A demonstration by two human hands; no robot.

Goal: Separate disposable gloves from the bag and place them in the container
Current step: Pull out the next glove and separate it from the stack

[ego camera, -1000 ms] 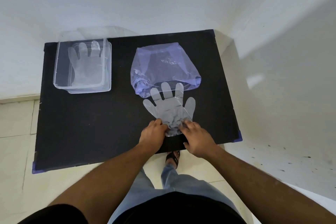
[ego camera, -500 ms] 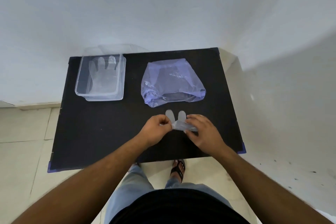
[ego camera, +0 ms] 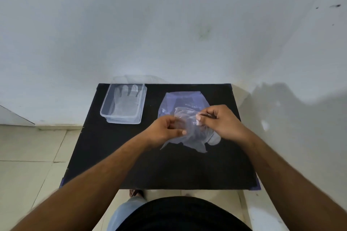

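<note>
Clear glove (ego camera: 191, 129) pinched between left hand (ego camera: 165, 130) and right hand (ego camera: 221, 122), bag (ego camera: 183, 101) half hidden behind.

Thin glossy clear plastic glove (ego camera: 191, 133)

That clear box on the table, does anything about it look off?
Nothing stands out. The clear container sits upright at the table's far left with one glove lying flat inside; only its near edge looks slightly turned.
</note>
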